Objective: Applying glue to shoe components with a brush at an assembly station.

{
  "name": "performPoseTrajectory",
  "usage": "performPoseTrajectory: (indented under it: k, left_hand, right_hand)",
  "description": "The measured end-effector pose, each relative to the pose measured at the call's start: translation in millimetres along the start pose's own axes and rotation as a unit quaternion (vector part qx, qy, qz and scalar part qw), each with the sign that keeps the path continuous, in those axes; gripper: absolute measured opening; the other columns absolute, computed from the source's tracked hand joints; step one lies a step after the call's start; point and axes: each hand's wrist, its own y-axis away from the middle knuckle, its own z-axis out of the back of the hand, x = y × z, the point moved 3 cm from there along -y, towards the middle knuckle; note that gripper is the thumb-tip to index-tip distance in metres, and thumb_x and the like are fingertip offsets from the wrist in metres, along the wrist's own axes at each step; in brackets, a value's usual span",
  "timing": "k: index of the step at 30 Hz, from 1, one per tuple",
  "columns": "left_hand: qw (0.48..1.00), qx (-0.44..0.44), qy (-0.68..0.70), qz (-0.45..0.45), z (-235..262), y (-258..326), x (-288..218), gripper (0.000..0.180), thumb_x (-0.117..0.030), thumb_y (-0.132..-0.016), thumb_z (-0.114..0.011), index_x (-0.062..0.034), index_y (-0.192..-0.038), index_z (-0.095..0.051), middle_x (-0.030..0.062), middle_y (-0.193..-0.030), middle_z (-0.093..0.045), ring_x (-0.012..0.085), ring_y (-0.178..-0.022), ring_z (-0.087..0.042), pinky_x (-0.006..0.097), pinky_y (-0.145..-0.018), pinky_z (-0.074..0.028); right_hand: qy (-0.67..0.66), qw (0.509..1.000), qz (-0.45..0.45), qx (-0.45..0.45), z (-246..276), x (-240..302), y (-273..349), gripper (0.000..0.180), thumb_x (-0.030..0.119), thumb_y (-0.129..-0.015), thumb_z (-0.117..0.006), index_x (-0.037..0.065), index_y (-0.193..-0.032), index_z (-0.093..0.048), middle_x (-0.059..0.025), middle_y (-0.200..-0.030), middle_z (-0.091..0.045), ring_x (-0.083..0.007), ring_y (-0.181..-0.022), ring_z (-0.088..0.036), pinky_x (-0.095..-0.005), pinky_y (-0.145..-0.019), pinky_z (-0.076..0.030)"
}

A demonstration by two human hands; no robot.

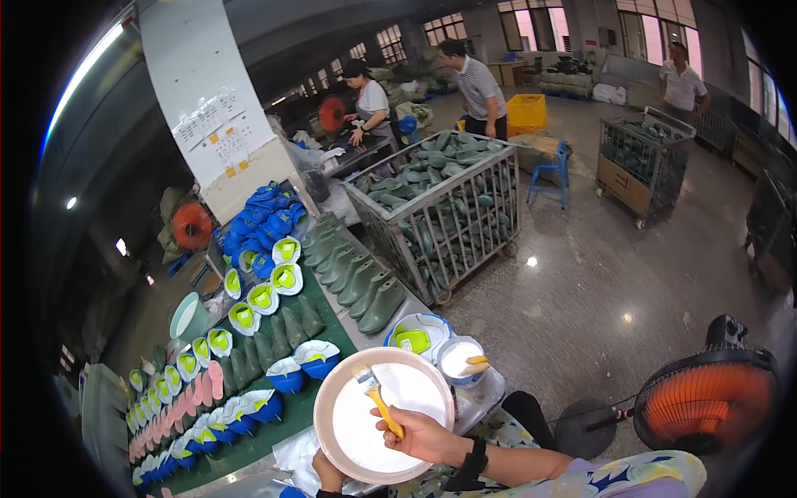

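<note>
Paintbrush (383, 411) in the right hand (426, 436), folks, fingers closed snugly round its yellow handle, bristles angled toward the far-left wall inside a pale pink basin (323, 415). Whether they dip into the white liquid (419, 394), I can't tell from here. Plenty of room across that liquid, from bristles to right-hand wall! The right wrist crosses the near-right rim, black wristband (475, 461) just outside it. Down at the lower left, the left hand (328, 471) is against the basin's outer wall, partly hidden; how tightly it's closed, I can't say.

Tighter on the far right: a small white tub (465, 382) stands just beside the rim, a second yellow-handled brush (477, 360) in it, a blue-and-white shoe upper (413, 336) just behind. Green shoe lasts (382, 305) line the workbench's (342, 339) right edge. Beyond that edge, grey floor (564, 307) stretches out, with a pedestal fan (701, 402) well apart on the right.
</note>
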Motion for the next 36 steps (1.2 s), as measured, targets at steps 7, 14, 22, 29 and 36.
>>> performPoseTrajectory:
  k: [7,14,22,29,36]
  left_hand:
    - [0.982,0.034,-0.163,-0.089,-1,3,-22,0.018,-0.009,-0.087,-0.065,0.0014,-0.099,-0.073,0.0168,-0.092,-0.075,0.0261,-0.077,-0.073,0.035,-0.066,-0.056]
    - [0.929,0.050,-0.340,-0.139,8,12,-20,0.018,-0.012,-0.084,-0.068,0.0001,-0.096,-0.073,0.0202,-0.091,-0.074,0.0312,-0.075,-0.073,0.038,-0.065,-0.055]
    - [0.971,-0.029,-0.207,-0.114,58,17,-11,0.030,-0.019,-0.095,-0.055,0.0004,-0.112,-0.070,0.0215,-0.095,-0.072,0.0326,-0.087,-0.069,0.041,-0.079,-0.054]
    - [0.965,-0.100,0.213,0.113,105,4,-26,0.041,-0.019,-0.100,-0.050,-0.0008,-0.137,-0.050,0.0119,-0.114,-0.066,0.0204,-0.096,-0.065,0.034,-0.083,-0.053]
    - [0.979,-0.086,0.036,0.184,124,38,49,0.037,-0.018,-0.098,-0.060,-0.0046,-0.131,-0.057,0.0071,-0.109,-0.068,0.0165,-0.090,-0.066,0.029,-0.075,-0.052]
  right_hand:
    - [0.002,1.000,0.005,-0.021,2,-1,0,0.045,0.030,-0.107,-0.047,-0.002,-0.139,-0.046,-0.0060,-0.105,-0.054,-0.0102,-0.087,-0.048,-0.0240,-0.080,-0.048]
    - [0.007,1.000,0.011,-0.005,1,-2,9,0.043,0.030,-0.107,-0.047,-0.001,-0.137,-0.049,-0.0066,-0.104,-0.055,-0.0118,-0.086,-0.048,-0.0246,-0.080,-0.047]
    - [-0.004,0.999,-0.007,-0.038,2,-5,7,0.037,0.025,-0.105,-0.050,0.001,-0.132,-0.052,-0.0061,-0.099,-0.057,-0.0118,-0.081,-0.052,-0.0242,-0.077,-0.048]
    - [0.006,0.999,0.027,-0.019,-12,10,12,0.036,0.029,-0.106,-0.049,0.002,-0.131,-0.052,-0.0033,-0.095,-0.058,-0.0084,-0.073,-0.051,-0.0240,-0.070,-0.045]
    - [0.048,0.997,0.028,-0.059,-18,0,11,0.038,0.031,-0.107,-0.046,0.003,-0.132,-0.052,-0.0014,-0.093,-0.057,-0.0083,-0.071,-0.050,-0.0247,-0.069,-0.042]
